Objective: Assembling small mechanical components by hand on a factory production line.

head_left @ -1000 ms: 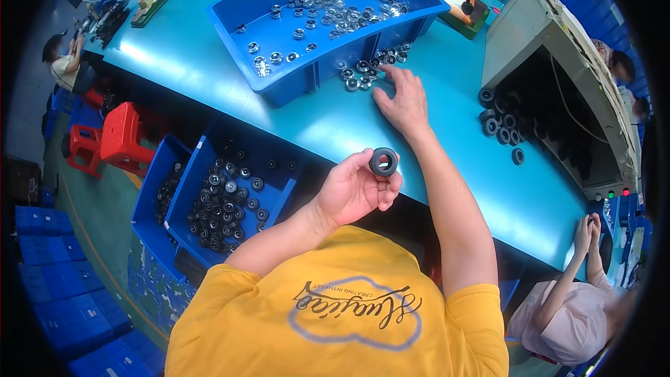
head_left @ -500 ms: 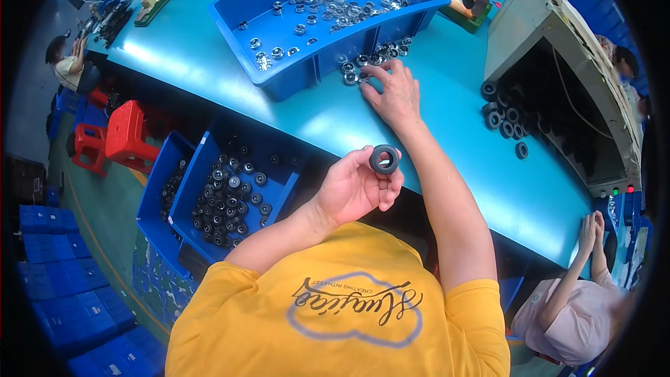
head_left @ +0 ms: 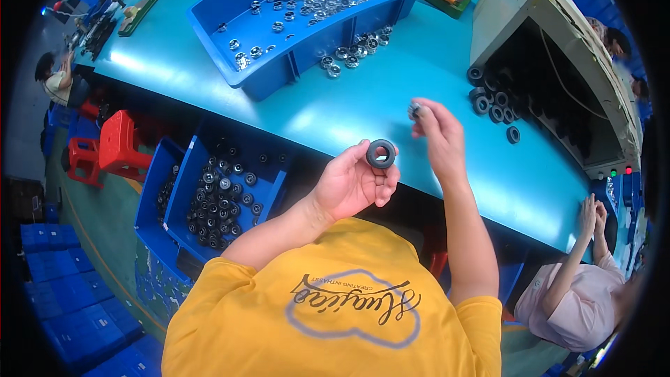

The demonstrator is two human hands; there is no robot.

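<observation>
A small black rubber tyre (head_left: 372, 158) is pinched in my left hand (head_left: 347, 185), its round hole facing up. To the right and farther off, my right hand (head_left: 442, 141) grips a small chrome wheel rim (head_left: 414, 109) between thumb and fingers, above the table and apart from the tyre. Several loose shiny rims (head_left: 342, 54) lie beside the near wall of a large blue bin (head_left: 269, 73), which holds many more. Black tyres (head_left: 497, 101) are heaped on the table at the mouth of a cream box-shaped machine (head_left: 513, 10).
Below the turquoise table's (head_left: 209, 91) front edge, a blue crate (head_left: 183, 188) holds wheels with tyres fitted. Red stools (head_left: 122, 143) and stacked blue crates (head_left: 77, 293) stand on the left. A co-worker (head_left: 576, 293) sits at the right; another (head_left: 59, 80) is far left.
My right hand has left the loose rims by the bin and moved right and nearer, carrying one rim. The left hand still holds the tyre in nearly the same place.
</observation>
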